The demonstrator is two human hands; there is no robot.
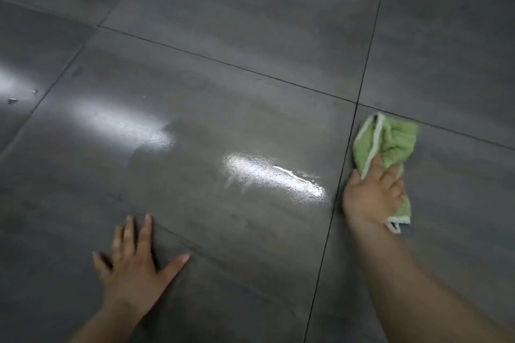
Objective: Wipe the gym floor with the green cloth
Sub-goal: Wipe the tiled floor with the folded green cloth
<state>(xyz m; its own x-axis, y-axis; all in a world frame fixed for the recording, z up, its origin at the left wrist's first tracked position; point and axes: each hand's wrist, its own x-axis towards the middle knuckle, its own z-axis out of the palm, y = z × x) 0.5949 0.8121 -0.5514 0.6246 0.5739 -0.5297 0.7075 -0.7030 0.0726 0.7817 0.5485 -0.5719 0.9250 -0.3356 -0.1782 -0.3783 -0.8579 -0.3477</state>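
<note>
A crumpled green cloth [387, 142] with a white hem lies on the dark grey tiled gym floor [223, 78], just right of a tile joint. My right hand [372, 195] lies on top of the cloth and presses it to the floor, its fingers spread over the fabric; part of the cloth sticks out beyond the fingers and a white-edged corner shows by the wrist. My left hand [133, 267] rests flat on the floor at the lower left, fingers spread. A wet, shiny streak [276, 175] glistens on the tile between the two hands.
Large grey tiles with dark joints fill the view. Bright light reflections lie on the floor at the left and at the top. Two small bits of debris [12, 100] sit near the left edge.
</note>
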